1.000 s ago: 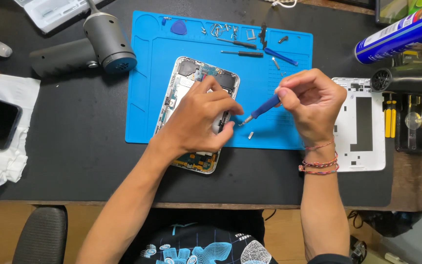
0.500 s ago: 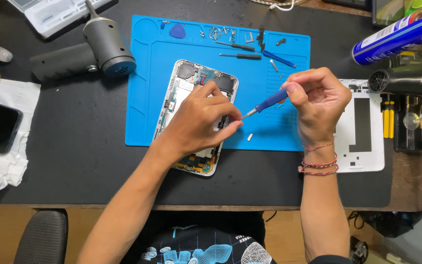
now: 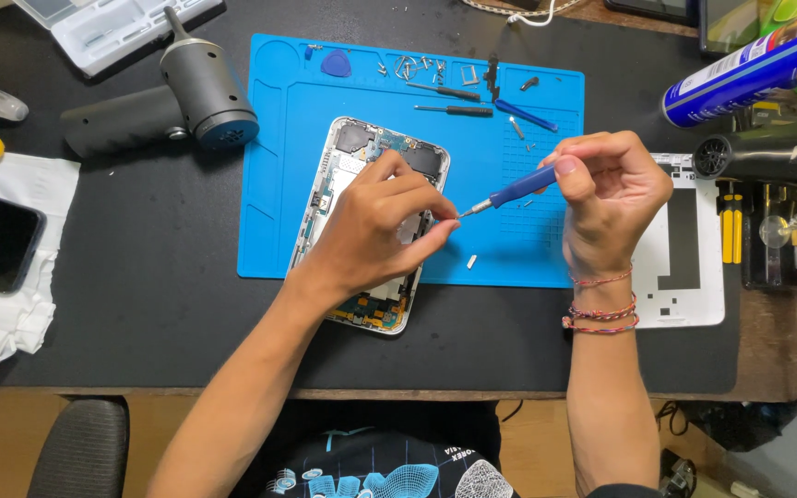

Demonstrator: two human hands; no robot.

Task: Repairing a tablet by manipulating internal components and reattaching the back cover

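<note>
Right hand [image 3: 611, 189] grips the screwdriver [image 3: 518, 189] — shaft pointing to 8 o'clock, tip meeting pinched left fingertips [image 3: 445, 224] over the phone [image 3: 371, 221].

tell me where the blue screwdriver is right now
In the head view, the blue screwdriver is in the right hand, over the blue mat, its tip meeting the left hand fingers.

The left hand [image 3: 375, 231] hides much of the opened device [image 3: 362, 175] (screw too small).

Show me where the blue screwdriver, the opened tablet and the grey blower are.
blue screwdriver [image 3: 520, 187], head view, on its blue handle.
opened tablet [image 3: 358, 141], head view, on its exposed top end.
grey blower [image 3: 203, 90], head view, on its round barrel.
</note>
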